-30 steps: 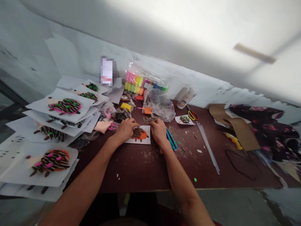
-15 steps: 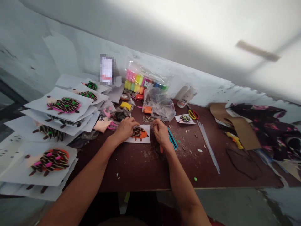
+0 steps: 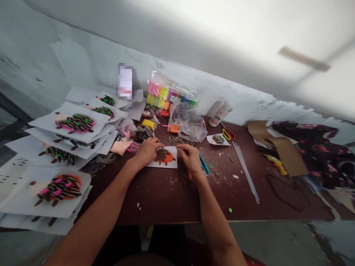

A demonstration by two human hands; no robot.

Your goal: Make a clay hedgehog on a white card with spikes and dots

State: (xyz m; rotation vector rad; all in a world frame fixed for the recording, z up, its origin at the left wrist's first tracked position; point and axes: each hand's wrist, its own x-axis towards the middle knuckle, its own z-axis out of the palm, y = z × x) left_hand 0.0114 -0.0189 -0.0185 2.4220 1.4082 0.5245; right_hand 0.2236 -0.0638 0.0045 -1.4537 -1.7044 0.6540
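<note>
A white card point(image 3: 171, 163) lies on the dark red table, bearing an orange clay hedgehog shape point(image 3: 166, 156) with rows of dark striped seeds. My left hand point(image 3: 148, 151) rests over the card's left side, fingers together. Near the card's upper right corner is my right hand point(image 3: 189, 157), thumb and forefinger pinched; anything between them is too small to make out. A small pile of striped seeds point(image 3: 175, 140) lies just beyond the card. Beside my right wrist is a blue tool point(image 3: 204, 164), partly hidden by the wrist.
Stacked hedgehog cards point(image 3: 80, 137) fill the left side. Behind are clay packs point(image 3: 172, 98), a plastic bag point(image 3: 191, 123) and a white bottle point(image 3: 220, 114). Scissors point(image 3: 228, 134), glue sticks point(image 3: 246, 173), a small card point(image 3: 217, 140) and a yellow glue gun point(image 3: 277, 164) lie to the right.
My right hand's fingertips have moved slightly left, from beside the seed pile toward the card's upper right corner. My left hand has stayed in nearly the same place.
</note>
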